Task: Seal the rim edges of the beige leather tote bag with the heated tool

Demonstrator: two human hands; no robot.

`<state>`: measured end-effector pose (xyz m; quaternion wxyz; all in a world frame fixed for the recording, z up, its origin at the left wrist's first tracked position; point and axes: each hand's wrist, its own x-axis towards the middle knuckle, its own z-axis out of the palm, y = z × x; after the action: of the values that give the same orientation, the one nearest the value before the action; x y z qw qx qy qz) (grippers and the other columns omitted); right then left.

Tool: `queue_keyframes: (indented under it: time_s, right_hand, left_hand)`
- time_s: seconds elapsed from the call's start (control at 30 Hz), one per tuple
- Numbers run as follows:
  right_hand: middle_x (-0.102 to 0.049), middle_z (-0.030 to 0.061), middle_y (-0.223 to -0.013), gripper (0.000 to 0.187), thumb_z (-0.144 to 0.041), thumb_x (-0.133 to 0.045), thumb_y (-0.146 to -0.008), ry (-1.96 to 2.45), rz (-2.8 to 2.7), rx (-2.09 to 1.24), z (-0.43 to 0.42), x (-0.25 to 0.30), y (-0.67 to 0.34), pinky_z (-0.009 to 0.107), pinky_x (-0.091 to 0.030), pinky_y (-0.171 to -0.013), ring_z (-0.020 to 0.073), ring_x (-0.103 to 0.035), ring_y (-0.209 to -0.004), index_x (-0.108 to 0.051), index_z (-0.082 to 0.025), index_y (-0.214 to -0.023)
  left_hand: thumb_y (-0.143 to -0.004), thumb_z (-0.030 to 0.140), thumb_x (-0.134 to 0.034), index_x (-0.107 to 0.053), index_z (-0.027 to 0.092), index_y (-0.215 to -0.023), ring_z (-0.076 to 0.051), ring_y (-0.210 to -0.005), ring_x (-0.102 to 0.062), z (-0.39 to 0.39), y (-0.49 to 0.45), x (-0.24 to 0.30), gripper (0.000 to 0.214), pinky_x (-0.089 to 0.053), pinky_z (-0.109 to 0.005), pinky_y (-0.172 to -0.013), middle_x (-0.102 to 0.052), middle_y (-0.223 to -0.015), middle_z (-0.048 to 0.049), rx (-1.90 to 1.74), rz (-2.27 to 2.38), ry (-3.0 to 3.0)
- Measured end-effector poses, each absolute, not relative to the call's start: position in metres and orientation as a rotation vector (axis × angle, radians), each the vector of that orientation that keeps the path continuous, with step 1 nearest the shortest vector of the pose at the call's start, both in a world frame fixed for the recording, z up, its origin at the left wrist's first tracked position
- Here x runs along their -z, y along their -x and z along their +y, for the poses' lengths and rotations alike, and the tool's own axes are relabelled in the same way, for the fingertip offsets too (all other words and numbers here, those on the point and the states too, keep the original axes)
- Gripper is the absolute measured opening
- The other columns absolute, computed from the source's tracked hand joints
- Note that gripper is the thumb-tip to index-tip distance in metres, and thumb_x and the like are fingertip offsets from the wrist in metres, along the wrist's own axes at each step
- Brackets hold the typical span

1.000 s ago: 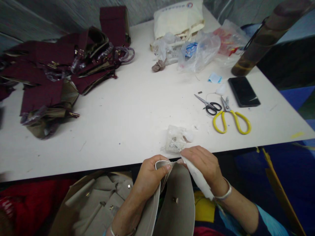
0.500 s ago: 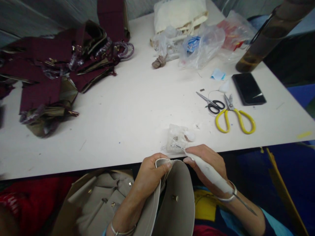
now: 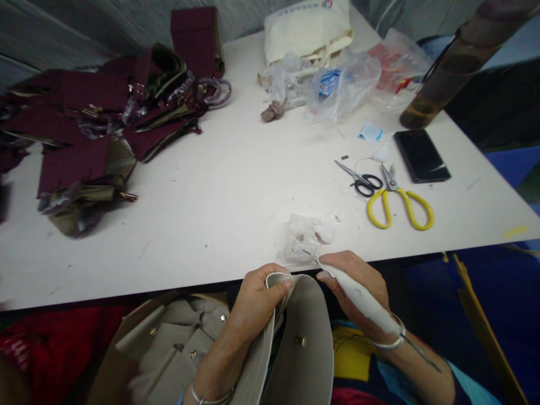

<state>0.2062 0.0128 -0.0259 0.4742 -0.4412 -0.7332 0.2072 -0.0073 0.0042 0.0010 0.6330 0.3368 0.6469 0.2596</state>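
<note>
Below the table's front edge my left hand [image 3: 257, 298] pinches the top rim of a beige leather bag piece [image 3: 301, 343] with a small metal stud. My right hand [image 3: 358, 281] grips a white pen-shaped tool [image 3: 358, 295] with a thin cord at its rear. The tool's metal tip rests at a small clear plastic bag of tiny parts [image 3: 304, 239] lying on the white table [image 3: 219, 191] just ahead of my hands. More beige bag pieces [image 3: 169, 343] lie in my lap to the left.
A heap of maroon bag parts [image 3: 97, 124] fills the far left. At right lie yellow-handled scissors [image 3: 399, 202], small black scissors [image 3: 358, 180] and a black phone [image 3: 422, 156]. Plastic bags [image 3: 341, 84], a cream tote [image 3: 307, 34] and a brown bottle [image 3: 447, 73] stand at the back.
My right hand has turned the white tool from pointing down at the beige piece to pointing forward, its tip now at the small plastic bag. My left hand keeps its pinch.
</note>
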Motion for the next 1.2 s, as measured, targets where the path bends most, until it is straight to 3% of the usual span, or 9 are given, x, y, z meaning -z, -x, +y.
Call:
queue_keyframes:
  time_s: [0.37, 1.2]
  right_hand:
    - [-0.078, 0.0087, -0.100, 0.019, -0.019, -0.068, -0.098, 1.039, -1.771, -0.584, 0.010, 0.039, -0.206, 0.031, -0.062, -0.076, 0.0203, -0.075, -0.086, -0.069, -0.018, -0.117]
    - [-0.078, 0.0072, -0.113, 0.031, -0.017, -0.070, -0.097, 0.940, -1.748, -0.720, 0.008, 0.058, -0.209, 0.036, -0.063, -0.088, 0.0227, -0.075, -0.104, -0.069, -0.025, -0.127]
  left_hand:
    - [-0.070, 0.038, -0.080, -0.072, 0.015, -0.079, -0.013, -0.060, -0.052, 0.006, 0.011, -0.004, 0.025, -0.038, -0.024, -0.059, -0.063, -0.065, 0.0005, -0.573, 1.468, -0.755]
    - [-0.070, 0.044, -0.085, -0.069, 0.014, -0.080, -0.012, -0.058, -0.051, 0.006, 0.018, 0.007, 0.036, -0.037, -0.023, -0.057, -0.060, -0.062, 0.0015, -0.590, 1.444, -0.671]
